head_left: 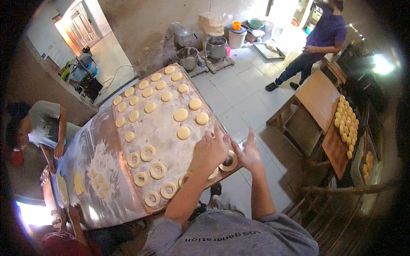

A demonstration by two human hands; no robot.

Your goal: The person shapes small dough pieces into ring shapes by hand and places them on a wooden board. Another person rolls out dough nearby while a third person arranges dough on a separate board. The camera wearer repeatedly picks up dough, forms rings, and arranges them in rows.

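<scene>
My left hand reaches over the right part of a floured board, fingers loosely bent and apart, with nothing clearly in them. My right hand is at the board's right edge, index finger stretched out and thumb apart. A dough ring with a dark centre lies close beside both hands, partly hidden. More dough rings occupy the board's near part, some behind my left forearm. Flat dough rounds are spread over the middle and far part.
Two co-workers are at the steel table on the left, with dough pieces. A person in purple stands at the back right. Mixers line the back wall. A bench with baked rounds stands right, above wooden rails.
</scene>
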